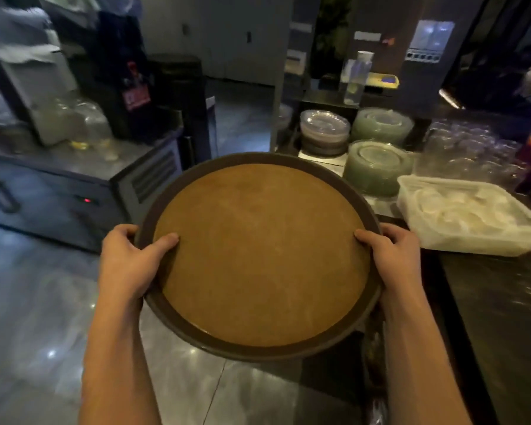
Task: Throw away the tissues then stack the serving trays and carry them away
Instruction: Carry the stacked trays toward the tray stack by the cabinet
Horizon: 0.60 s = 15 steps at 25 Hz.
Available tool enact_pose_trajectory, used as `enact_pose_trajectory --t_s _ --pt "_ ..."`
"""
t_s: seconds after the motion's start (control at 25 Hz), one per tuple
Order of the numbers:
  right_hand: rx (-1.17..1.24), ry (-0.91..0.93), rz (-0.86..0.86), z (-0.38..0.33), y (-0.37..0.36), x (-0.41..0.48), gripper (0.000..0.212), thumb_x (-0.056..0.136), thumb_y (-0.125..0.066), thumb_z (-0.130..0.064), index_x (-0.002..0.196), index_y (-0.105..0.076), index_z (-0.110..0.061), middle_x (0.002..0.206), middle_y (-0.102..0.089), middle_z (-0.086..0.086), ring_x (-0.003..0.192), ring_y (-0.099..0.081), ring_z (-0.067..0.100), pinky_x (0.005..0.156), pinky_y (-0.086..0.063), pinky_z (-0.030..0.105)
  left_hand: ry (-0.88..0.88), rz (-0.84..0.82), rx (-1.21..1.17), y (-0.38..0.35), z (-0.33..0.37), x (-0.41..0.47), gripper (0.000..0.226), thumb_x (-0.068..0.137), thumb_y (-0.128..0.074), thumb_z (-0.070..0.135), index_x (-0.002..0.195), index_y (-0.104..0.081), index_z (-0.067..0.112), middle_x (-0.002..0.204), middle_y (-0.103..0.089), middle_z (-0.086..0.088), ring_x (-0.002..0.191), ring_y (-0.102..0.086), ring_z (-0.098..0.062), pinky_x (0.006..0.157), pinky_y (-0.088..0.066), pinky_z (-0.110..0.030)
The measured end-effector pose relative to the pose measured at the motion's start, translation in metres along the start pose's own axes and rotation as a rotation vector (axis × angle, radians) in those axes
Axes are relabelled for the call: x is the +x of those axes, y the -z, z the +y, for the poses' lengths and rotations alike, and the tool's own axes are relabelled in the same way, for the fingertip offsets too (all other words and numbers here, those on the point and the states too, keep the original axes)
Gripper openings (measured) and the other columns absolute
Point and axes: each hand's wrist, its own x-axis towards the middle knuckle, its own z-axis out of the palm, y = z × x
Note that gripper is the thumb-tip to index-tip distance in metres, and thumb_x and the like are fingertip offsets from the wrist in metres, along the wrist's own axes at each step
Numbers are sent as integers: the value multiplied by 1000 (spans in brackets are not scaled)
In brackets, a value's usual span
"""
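Head view looks forward and down, close over the tray [258, 256].

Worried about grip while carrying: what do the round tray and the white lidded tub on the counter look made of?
Round tray: likely plastic with a matte, cork-like brown non-slip liner and a darker rim. White tub: translucent plastic with a cloudy, slightly glossy lid; pale contents show through.

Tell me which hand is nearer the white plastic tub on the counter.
Right. The right hand grips the round tray's rim just beside the white plastic tub; the left hand holds the opposite rim, a full tray-width farther away.
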Motion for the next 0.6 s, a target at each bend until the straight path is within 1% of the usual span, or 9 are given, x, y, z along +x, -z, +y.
enact_pose_trajectory --t_s 0.08,0.16,0.28,0.4,0.48,0.6 --pt "-3 1 -72 0 -40 -11 17 83 -70 -20 99 -71 -20 94 -70 -1 88 -65 16 69 -51 33 28 67 -23 36 -15 11 53 61 -83 38 99 -61 8 92 -68 -16 84 -66 -34 70 -56 -49" --pt "-14 2 -139 1 -80 -22 15 83 -69 -20 98 -71 -21 93 -70 -3 87 -65 14 66 -49 31 58 135 -37 69 -28 22 50 63 -82 35 99 -61 7 91 -67 -17 82 -66 -34 65 -55 -46" --pt "-17 22 -206 1 -126 -28 8 83 -70 -18 88 -70 -24 87 -71 -3 81 -66 12 61 -46 27 100 206 -39 101 -46 38 48 64 -82 33 97 -61 6 89 -67 -17 80 -65 -34 67 -55 -49" --pt "-29 38 -255 0 -168 -18 8 82 -70 -16 87 -72 -22 84 -72 -3 76 -68 11 60 -47 26 144 268 -59 115 -58 60 47 64 -82 33 97 -60 7 87 -65 -16 80 -65 -34 68 -53 -48" --pt "-27 39 -275 0 -193 -4 8 81 -71 -15 83 -71 -23 77 -72 -6 69 -68 7 57 -46 25 163 292 -64 116 -62 79 48 64 -82 32 98 -60 7 88 -66 -16 79 -65 -33 67 -53 -47" --pt "-29 35 -304 2 -229 28 8 80 -71 -15 82 -72 -23 75 -72 -6 69 -69 10 58 -49 27 164 319 -47 107 -63 119 47 66 -82 30 100 -60 6 91 -67 -19 80 -66 -34 70 -55 -49"
